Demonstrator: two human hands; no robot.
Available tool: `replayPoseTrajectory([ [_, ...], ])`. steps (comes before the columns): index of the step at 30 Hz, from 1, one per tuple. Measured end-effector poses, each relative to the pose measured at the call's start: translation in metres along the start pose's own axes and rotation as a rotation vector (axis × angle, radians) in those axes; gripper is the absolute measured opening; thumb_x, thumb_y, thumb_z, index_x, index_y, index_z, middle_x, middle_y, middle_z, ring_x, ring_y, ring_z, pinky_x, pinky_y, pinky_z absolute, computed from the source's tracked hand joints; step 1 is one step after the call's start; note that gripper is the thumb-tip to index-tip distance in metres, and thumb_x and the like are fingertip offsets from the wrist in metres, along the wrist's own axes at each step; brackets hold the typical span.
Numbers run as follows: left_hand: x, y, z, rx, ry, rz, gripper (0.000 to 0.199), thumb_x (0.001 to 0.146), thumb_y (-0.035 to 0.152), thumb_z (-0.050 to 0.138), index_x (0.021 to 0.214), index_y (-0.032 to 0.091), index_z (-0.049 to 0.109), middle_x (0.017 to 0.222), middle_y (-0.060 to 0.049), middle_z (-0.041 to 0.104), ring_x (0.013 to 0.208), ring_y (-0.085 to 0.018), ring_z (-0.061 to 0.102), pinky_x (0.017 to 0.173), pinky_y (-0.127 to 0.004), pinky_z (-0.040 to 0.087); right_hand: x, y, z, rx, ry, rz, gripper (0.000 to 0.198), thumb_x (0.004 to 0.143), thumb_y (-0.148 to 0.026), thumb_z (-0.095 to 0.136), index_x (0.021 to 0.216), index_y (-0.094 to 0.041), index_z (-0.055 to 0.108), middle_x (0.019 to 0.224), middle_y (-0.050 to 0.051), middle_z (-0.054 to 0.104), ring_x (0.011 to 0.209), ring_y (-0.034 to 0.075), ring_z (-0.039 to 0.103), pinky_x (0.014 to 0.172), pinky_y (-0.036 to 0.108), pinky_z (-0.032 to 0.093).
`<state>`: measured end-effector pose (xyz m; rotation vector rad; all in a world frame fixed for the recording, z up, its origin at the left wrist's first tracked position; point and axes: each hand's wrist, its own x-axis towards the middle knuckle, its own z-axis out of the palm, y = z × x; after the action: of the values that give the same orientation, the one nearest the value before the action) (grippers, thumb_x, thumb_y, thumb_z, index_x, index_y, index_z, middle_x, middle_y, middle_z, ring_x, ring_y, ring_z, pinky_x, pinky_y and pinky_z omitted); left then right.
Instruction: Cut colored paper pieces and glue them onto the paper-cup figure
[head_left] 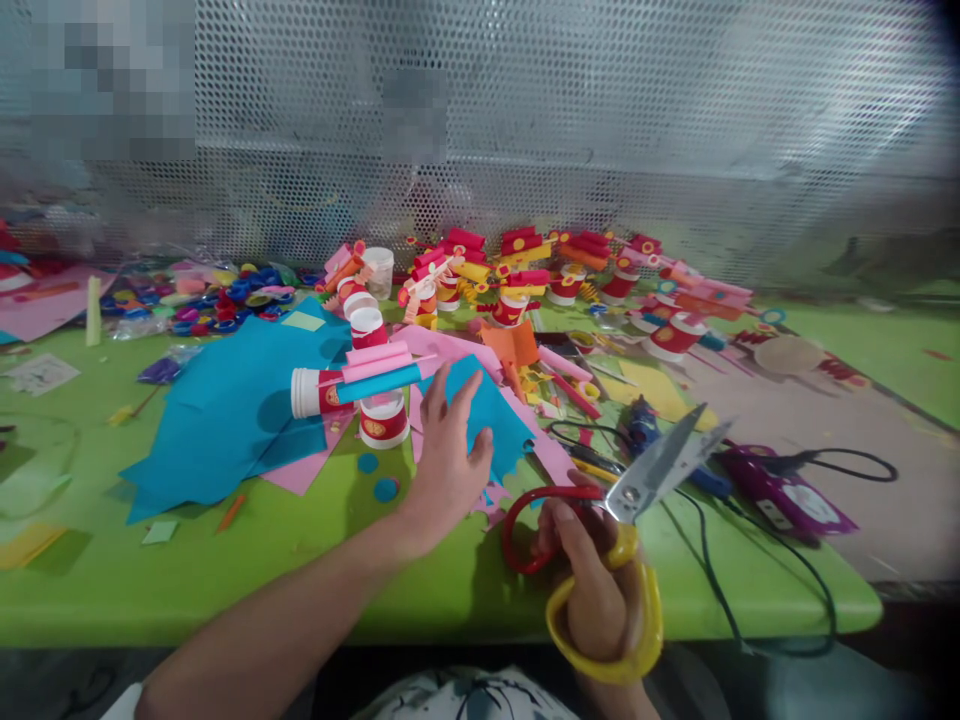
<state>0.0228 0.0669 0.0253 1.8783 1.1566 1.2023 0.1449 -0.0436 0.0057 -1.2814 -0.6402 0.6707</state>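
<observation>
In my right hand [592,580] is a pair of scissors [634,495] with one red and one yellow handle, the blades parted and pointing up to the right. My left hand [450,460] hovers with fingers apart over a piece of blue paper [495,420]; nothing shows in it. Left of those fingers, pink and blue paper rolls [379,375] lie against a red and white paper cup [311,392] on its side. That cup rests across an upright paper cup [384,420]. Two blue paper discs [386,489] lie on the green table [247,590].
Finished-looking cup and paper-roll models [514,290] stand along the back. Large blue sheets [225,400] spread at left, beside colourful bottle-cap-like pieces [232,300]. A glue gun [667,440], cables and a purple box [787,495] lie right. A perforated metal panel [510,110] rises behind.
</observation>
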Motion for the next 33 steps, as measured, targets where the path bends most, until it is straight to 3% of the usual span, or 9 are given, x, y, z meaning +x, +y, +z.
replayPoseTrajectory([
  [2, 0.003, -0.001, -0.001, -0.002, -0.005, 0.022, 0.053, 0.099, 0.013, 0.055, 0.151, 0.025, 0.057, 0.172, -0.016, 0.040, 0.166, -0.030, 0.029, 0.133, -0.054, 0.029, -0.001, 0.001, 0.000, 0.010, -0.003, 0.005, 0.044, 0.088, -0.042, 0.084, 0.125, -0.020, 0.071, 0.063, -0.006, 0.064, 0.053, 0.014, 0.056, 0.048, 0.026, 0.047],
  [4, 0.009, -0.003, -0.001, -0.049, 0.000, 0.010, 0.049, 0.097, 0.013, 0.056, 0.145, 0.024, 0.062, 0.162, -0.016, 0.052, 0.156, -0.030, 0.044, 0.124, -0.050, 0.041, -0.001, 0.003, -0.001, 0.015, -0.003, 0.007, 0.040, 0.089, -0.042, 0.083, 0.120, -0.020, 0.072, 0.065, -0.005, 0.064, 0.052, 0.014, 0.057, 0.048, 0.025, 0.049],
  [7, 0.020, -0.005, -0.001, -0.181, 0.028, -0.121, 0.043, 0.093, 0.013, 0.060, 0.134, 0.022, 0.068, 0.142, -0.014, 0.067, 0.117, -0.024, 0.067, 0.096, -0.038, 0.057, -0.001, 0.004, 0.000, 0.020, 0.005, -0.002, 0.038, 0.086, -0.046, 0.085, 0.110, -0.020, 0.073, 0.064, -0.004, 0.065, 0.050, 0.014, 0.057, 0.046, 0.025, 0.049],
  [9, 0.027, -0.003, -0.001, -0.280, 0.051, -0.210, 0.036, 0.090, 0.013, 0.063, 0.124, 0.021, 0.072, 0.122, -0.011, 0.074, 0.095, -0.019, 0.069, 0.082, -0.032, 0.056, -0.001, 0.004, 0.000, 0.026, 0.008, -0.011, 0.038, 0.084, -0.047, 0.086, 0.108, -0.020, 0.073, 0.063, -0.004, 0.066, 0.049, 0.014, 0.057, 0.044, 0.025, 0.050],
  [12, 0.035, 0.007, 0.001, -0.355, 0.068, -0.266, 0.021, 0.087, 0.013, 0.068, 0.105, 0.020, 0.075, 0.100, -0.006, 0.077, 0.085, -0.017, 0.068, 0.078, -0.029, 0.054, -0.001, 0.003, 0.001, 0.034, 0.002, -0.018, 0.034, 0.083, -0.046, 0.086, 0.101, -0.020, 0.073, 0.063, -0.003, 0.066, 0.049, 0.014, 0.058, 0.044, 0.026, 0.051],
  [17, 0.068, 0.015, 0.020, -0.265, 0.058, -0.311, 0.013, 0.089, 0.021, 0.070, 0.099, 0.019, 0.077, 0.093, -0.006, 0.079, 0.082, -0.018, 0.071, 0.077, -0.029, 0.055, -0.001, 0.002, 0.001, 0.069, -0.016, -0.014, 0.033, 0.081, -0.045, 0.086, 0.100, -0.021, 0.073, 0.062, -0.003, 0.064, 0.047, 0.015, 0.055, 0.041, 0.027, 0.049],
  [23, 0.136, -0.007, 0.045, 0.085, 0.143, -0.303, 0.033, 0.091, 0.015, 0.067, 0.123, 0.021, 0.070, 0.126, -0.012, 0.077, 0.116, -0.026, 0.072, 0.101, -0.037, 0.052, -0.004, 0.004, 0.005, 0.147, 0.002, -0.004, 0.035, 0.082, -0.051, 0.086, 0.078, -0.022, 0.067, 0.061, -0.002, 0.063, 0.047, 0.013, 0.053, 0.040, 0.024, 0.046],
  [26, 0.158, -0.013, 0.051, 0.256, 0.150, -0.321, 0.037, 0.092, 0.019, 0.069, 0.129, 0.026, 0.066, 0.126, -0.011, 0.078, 0.128, -0.032, 0.069, 0.112, -0.046, 0.045, -0.006, 0.005, 0.007, 0.181, 0.013, 0.013, 0.040, 0.079, -0.054, 0.088, 0.073, -0.022, 0.065, 0.060, -0.002, 0.062, 0.047, 0.012, 0.052, 0.040, 0.024, 0.047],
  [33, 0.179, -0.014, 0.063, 0.475, 0.083, -0.310, 0.045, 0.095, 0.027, 0.071, 0.139, 0.023, 0.062, 0.128, -0.019, 0.079, 0.138, -0.040, 0.064, 0.121, -0.058, 0.031, -0.007, 0.002, 0.007, 0.249, -0.016, 0.069, 0.050, 0.080, -0.060, 0.086, 0.105, -0.019, 0.074, 0.063, -0.003, 0.064, 0.048, 0.014, 0.054, 0.040, 0.026, 0.050],
])
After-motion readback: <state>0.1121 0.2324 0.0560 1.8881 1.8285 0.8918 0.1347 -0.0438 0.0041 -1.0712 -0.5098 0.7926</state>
